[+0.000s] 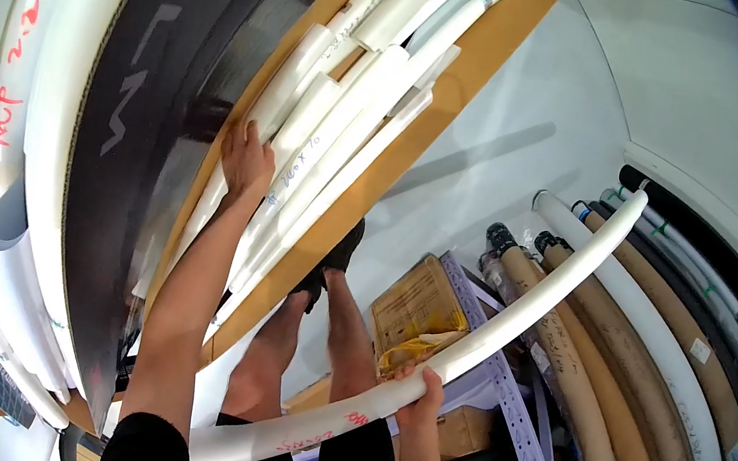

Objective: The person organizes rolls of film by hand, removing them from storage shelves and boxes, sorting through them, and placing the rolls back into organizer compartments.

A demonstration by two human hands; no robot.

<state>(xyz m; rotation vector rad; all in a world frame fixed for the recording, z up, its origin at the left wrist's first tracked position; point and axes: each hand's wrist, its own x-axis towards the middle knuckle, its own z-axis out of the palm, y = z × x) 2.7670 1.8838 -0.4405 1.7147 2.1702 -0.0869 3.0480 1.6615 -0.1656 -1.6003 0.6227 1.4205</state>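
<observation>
My right hand (419,395) is wrapped round a long white roll (520,319) with red handwriting near its lower end. The roll slants across my thighs and up to the right. My left hand (247,161) reaches into a long open cardboard box (472,82) full of white rolls (326,135). Its fingers bend over a white roll by the box's left edge; whether they grip it cannot be made out. Blue handwriting marks one roll beside that hand.
Large white rolls (54,129) and a dark printed box (143,95) stand at the left. Brown, white and black rolls (638,373) lean at the right. A purple metal shelf (514,441) and a cardboard box (419,307) are beyond my right hand. My legs show below.
</observation>
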